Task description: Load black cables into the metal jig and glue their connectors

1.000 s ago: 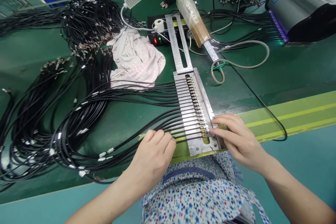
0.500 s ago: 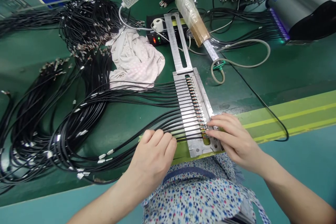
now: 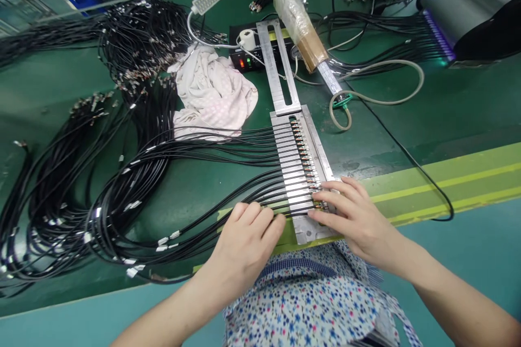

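A metal plate (image 3: 302, 227) lies flat on the green counter (image 3: 456, 103), close to the edge where the person sits. Its long axis runs away from the person, with the far end leaning a little to the left. Many black cables (image 3: 175, 149) come from the left side of the plate and lie across it, and their metal ends (image 3: 303, 149) stand in one row along the plate.

The near part of this row lies between the two hands, and the right one is clearly the nearer. The right hand (image 3: 356, 219) comes from the right side of the plate; its fingers are stretched and apart, with the tips over the nearest cable ends, touching or almost touching them. The left hand (image 3: 246, 238) is just beside the left edge of the plate, over the cables, with fingers curled and knuckles up (the fingertips are hidden, so I cannot tell if it grips a cable).

Beyond the far end of the plate there is a slotted metal frame (image 3: 268, 54), which seems to touch it. A pale cloth (image 3: 215, 92) lies to the left of this end, and a wrapped tube (image 3: 299, 27) lies farther behind.
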Tool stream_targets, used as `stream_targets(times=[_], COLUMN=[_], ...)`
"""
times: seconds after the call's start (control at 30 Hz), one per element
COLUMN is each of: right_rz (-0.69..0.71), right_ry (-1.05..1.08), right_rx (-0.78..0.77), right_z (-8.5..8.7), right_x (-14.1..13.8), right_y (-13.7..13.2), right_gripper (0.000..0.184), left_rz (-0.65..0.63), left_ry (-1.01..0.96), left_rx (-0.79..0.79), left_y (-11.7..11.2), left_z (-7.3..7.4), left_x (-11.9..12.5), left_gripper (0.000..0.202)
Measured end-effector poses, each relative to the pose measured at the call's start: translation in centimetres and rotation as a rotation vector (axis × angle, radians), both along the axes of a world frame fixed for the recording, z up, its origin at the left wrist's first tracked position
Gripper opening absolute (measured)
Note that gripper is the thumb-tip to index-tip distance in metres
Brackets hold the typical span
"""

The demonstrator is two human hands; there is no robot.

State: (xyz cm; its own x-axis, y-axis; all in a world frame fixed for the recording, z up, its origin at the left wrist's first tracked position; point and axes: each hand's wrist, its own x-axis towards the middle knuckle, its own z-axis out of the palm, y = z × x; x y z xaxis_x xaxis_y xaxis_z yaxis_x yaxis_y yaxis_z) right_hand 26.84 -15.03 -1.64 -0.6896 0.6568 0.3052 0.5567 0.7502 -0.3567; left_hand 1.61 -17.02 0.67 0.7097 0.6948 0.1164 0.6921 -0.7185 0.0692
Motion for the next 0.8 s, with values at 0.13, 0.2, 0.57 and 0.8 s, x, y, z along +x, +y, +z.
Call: stream_targets(times=[0.13,0.2,0.57,0.8], right_rz=[0.020,0.019,0.064,0.072], right_ry=[-0.082,-0.061,-0.132,-0.218], right_rx=[0.004,-0.021,0.107,0.161], right_z=[0.0,-0.1,-0.3,0.6], right_x=[-0.6,-0.6,-0.5,-1.9], right_y=[0.0,0.1,-0.1,-0.7], right_gripper=[0.045,0.045,0.037,0.029], left_rz=[-0.027,-0.031,-0.107,-0.111], left_ry=[0.023,0.045,0.112,0.220], left_rx=[-0.073,-0.129,-0.168,-0.127], left_y=[-0.2,-0.1,1.2,0.9], left_z=[-1.5,-1.6,-0.5,0.7], left_x=[-0.6,-0.7,-0.2,0.7], left_gripper=[0.047,0.051,0.045,0.044])
